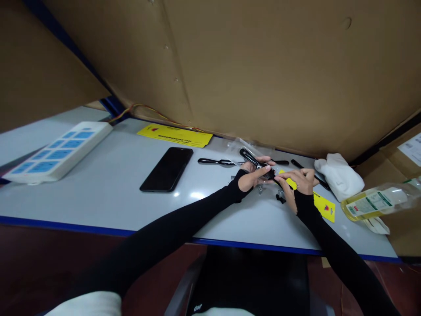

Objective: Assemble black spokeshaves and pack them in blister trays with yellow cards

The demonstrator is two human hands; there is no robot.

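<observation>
My left hand (255, 175) is wrapped round a black spokeshave (249, 156), whose glossy handle sticks up past the thumb. My right hand (297, 182) is closed in a pinch at the tool's other end, and the two hands nearly meet. Fingers hide much of its middle. Behind them lies a clear plastic bag (243, 145). A second long black tool (217, 162) with a similar handle rests on the table, partly covered by my left hand. Below the hands are small metal parts (260, 189) and a small black piece (280, 199).
A black phone (167, 169) and a white power strip (61, 151) lie to the left. Yellow cards (176, 135) lie at the back, another yellow card (325, 207) at the right. Beyond it are a white cloth (339, 176) and a bottle of yellowish liquid (368, 204). Cardboard walls (263, 74) enclose the table.
</observation>
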